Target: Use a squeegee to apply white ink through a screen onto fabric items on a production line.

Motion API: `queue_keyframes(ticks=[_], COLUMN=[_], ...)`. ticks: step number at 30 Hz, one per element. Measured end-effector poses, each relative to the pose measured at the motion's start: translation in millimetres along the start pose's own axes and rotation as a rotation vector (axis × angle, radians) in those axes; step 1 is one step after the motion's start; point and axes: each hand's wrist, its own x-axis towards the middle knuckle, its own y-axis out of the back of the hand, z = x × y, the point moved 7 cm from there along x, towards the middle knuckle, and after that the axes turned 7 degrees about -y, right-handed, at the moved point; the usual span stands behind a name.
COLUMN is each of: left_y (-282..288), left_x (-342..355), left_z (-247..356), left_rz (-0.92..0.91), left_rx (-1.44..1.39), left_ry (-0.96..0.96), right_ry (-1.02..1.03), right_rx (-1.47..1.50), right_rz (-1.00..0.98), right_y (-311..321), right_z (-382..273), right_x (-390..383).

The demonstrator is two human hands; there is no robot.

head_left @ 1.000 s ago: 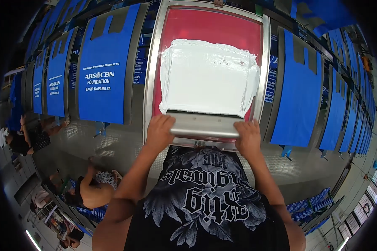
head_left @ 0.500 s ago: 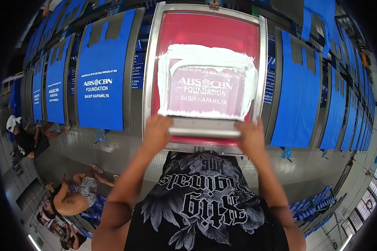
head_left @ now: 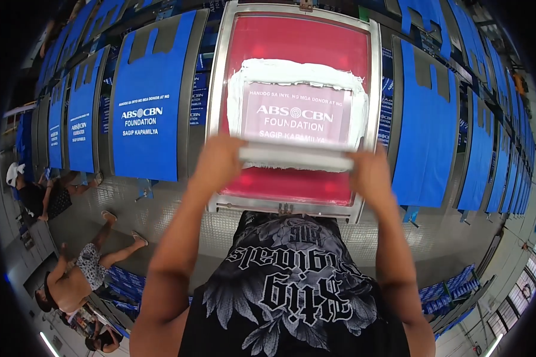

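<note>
A screen-printing frame (head_left: 217, 83) with a metal border and red mesh (head_left: 298, 39) lies flat in front of me. Across the mesh, my left hand (head_left: 220, 162) and my right hand (head_left: 368, 172) are closed on the two ends of a long pale squeegee (head_left: 296, 157). Thick white ink (head_left: 307, 74) forms a band beyond the squeegee and runs down both sides of the stencil area. White lettering and a round emblem show through the mesh. The squeegee covers the near edge of this area, and my fingertips are partly blurred.
A blue cut-out bag (head_left: 146, 101) with white print lies on a board to the left. Another blue bag (head_left: 426, 131), no print visible, lies on the right, with several more along both rows. A shirtless person (head_left: 71, 285) and a person in a white cap (head_left: 34, 190) are at lower left.
Both hands have moved the squeegee away from me over the mesh, uncovering more red mesh at the near end. The shirtless person has shifted left, legs now stretched apart.
</note>
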Motion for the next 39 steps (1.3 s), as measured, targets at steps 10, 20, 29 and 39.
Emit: queue_keyframes(ticks=[10,20,29,39], left_y=[7.3,102.4,-188.0,-152.4], left_x=[125.7,66.8,-154.8,-139.0], left_z=[-40.3,21.5,67.2,106.4], left_rz=[0.075,0.765,-0.485,-0.419], left_rx=[0.033,0.286,-0.794,-1.292], left_ry=[0.046,-0.040,0.462,0.300], right_ry=[0.013,0.041,0.145,0.118], right_rx=[-0.105,0.154,-0.020,-0.063], right_rz=[0.154,0.005,-0.136,0.018], right_y=[12.6,96.4,59.7,69.8], right_z=[36.0,36.7,25.1,-20.9], right_x=[126.8,174.4,215.2,187.5])
